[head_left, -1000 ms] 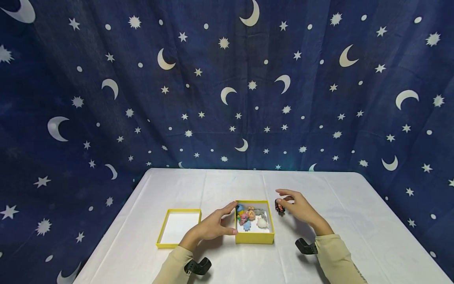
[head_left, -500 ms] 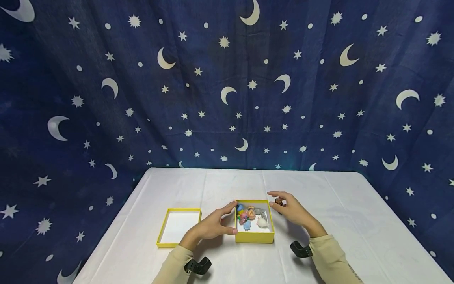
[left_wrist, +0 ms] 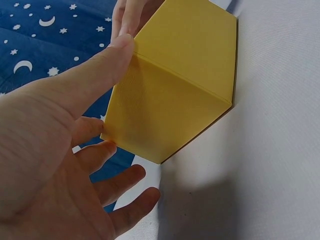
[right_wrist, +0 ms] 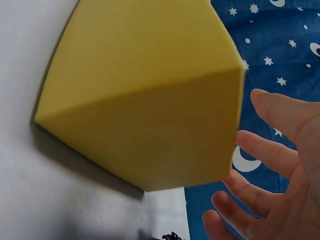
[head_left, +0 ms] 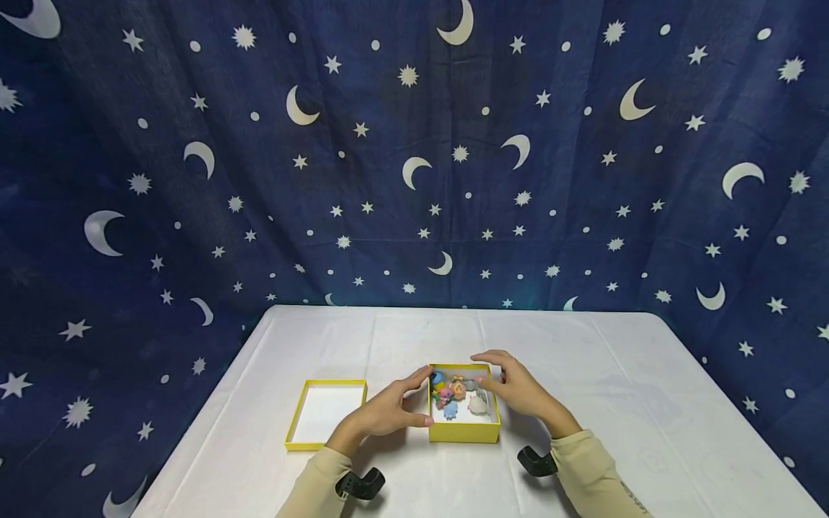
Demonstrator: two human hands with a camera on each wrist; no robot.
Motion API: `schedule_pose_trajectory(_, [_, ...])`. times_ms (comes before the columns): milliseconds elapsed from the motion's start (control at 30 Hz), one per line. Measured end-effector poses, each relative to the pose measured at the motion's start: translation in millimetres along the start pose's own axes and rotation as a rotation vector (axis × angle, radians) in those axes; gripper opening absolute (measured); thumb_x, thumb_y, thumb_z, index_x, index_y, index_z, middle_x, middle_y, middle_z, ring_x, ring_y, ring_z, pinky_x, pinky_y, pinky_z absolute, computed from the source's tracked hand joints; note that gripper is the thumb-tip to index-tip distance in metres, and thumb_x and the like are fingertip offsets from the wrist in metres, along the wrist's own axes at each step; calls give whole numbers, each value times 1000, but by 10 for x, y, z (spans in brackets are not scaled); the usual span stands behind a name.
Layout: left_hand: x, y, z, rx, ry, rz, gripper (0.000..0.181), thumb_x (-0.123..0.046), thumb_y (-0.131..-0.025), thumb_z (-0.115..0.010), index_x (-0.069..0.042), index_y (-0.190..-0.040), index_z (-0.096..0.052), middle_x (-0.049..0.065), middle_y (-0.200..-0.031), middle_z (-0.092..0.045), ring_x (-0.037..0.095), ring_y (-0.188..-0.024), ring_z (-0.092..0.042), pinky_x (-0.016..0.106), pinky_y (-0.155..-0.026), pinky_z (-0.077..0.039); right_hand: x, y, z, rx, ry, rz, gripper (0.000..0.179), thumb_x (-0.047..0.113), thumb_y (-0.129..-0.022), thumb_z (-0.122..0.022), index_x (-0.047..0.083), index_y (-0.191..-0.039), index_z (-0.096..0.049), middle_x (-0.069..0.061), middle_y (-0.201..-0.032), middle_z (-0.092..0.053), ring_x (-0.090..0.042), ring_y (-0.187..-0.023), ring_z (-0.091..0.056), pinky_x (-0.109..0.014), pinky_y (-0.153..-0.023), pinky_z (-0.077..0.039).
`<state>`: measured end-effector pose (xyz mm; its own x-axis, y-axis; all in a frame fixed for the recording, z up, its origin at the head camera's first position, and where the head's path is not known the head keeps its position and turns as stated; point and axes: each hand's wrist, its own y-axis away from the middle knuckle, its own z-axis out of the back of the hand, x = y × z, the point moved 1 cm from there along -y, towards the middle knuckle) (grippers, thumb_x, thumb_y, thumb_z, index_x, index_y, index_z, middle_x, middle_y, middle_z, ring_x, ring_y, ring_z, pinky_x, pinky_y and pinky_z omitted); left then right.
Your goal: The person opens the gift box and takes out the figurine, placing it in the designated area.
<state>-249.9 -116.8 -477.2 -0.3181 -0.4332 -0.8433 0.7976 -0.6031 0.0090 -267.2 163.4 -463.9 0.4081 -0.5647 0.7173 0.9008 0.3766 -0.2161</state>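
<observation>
A yellow box (head_left: 464,433) with a white inside stands on the table and holds several small toy figures, among them a blue one (head_left: 450,411), a pink one (head_left: 444,395) and a white one (head_left: 478,405). My left hand (head_left: 387,414) holds its left side, thumb at the near corner and fingers toward the far one. Over the right rim, my right hand (head_left: 523,388) spreads relaxed fingers with nothing between them. Mostly hidden behind that hand is a dark toy figure (head_left: 503,376); the right wrist view catches a bit of something dark (right_wrist: 172,236) at its bottom edge.
Left of the box lies a shallow yellow-rimmed lid (head_left: 326,415), white inside up. A white cloth covers the table (head_left: 622,403). Behind it hangs a dark blue curtain (head_left: 388,216) with moons and stars.
My right hand has moved left, from around the dark figure beside the box to over the box's right rim. My left hand and the box stay in place.
</observation>
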Motion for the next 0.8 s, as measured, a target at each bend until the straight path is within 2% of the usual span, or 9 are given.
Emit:
schedule_pose_trajectory(100, [-2,-4,4,2,-1,-5,89,-22,-90,-78,-12,-162,-26,13,-170,-18,39,-152,-31,55,-122,-33,28,-14,-48,13,-5,2,40,18,-96,-69,4,-133,-64,-23,-139,-57,-45,-132,-51,-62,-102,-49])
schedule_pose_trajectory(200, [-1,-8,3,1,-2,-7,89,-21,-90,-77,-11,-162,-25,14,-170,-18,40,-152,-31,55,-121,-34,65,-34,-96,19,-23,-6,41,17,-96,-69,4,-134,-64,-23,-141,-55,-47,-135,-48,-70,-109,-39])
schedule_pose_trajectory(300, [-2,-8,-5,5,8,-2,89,-21,-91,-77,-11,-162,-24,14,-170,-17,40,-152,-31,55,-121,-34,100,-45,-140,21,-16,-6,41,18,-95,-70,7,-134,-65,-24,-142,-55,-47,-135,-48,-71,-111,-36])
schedule_pose_trajectory(533, [-8,4,-6,11,12,-8,90,-22,-91,-76,-10,-162,-23,15,-170,-16,41,-152,-30,54,-120,-36,152,-35,-256,11,33,-35,40,25,-92,-75,13,-129,-70,-25,-145,-52,-47,-136,-46,-73,-108,-36])
schedule_pose_trajectory(800, [-13,10,-1,14,16,-16,90,-24,-91,-77,-9,-162,-23,16,-170,-16,41,-152,-31,53,-120,-37,195,-40,-368,8,99,-49,43,34,-89,-78,17,-127,-72,-21,-152,-47,-45,-143,-37,-77,-108,-31])
